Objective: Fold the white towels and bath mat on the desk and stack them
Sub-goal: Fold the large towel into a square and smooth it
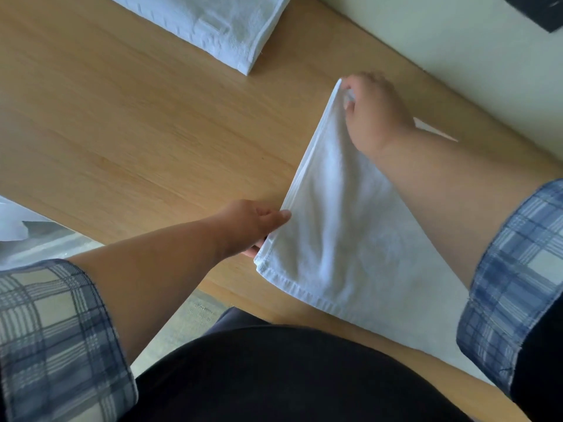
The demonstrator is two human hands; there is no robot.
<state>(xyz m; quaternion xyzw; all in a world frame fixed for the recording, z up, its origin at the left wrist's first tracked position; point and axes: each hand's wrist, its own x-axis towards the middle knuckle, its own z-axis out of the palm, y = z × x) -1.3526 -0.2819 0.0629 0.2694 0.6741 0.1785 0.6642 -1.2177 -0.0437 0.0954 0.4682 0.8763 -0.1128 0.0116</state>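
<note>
I count two white cloths: one plain white terry towel [350, 233] and one folded white cloth with a raised woven pattern [219, 22]. There is one light wooden bench [137, 117]. Two grips show, the left grip [253, 223] and the right grip [374, 114]. Two sleeves: the left blue plaid sleeve [51, 336] and the right blue plaid sleeve [515, 269]. One dark flat object [539, 10] is at the far corner.

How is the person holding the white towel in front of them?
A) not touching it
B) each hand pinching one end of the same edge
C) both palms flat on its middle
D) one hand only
B: the left hand pinches the towel at the near end of its edge, the right hand at the far corner.
</note>
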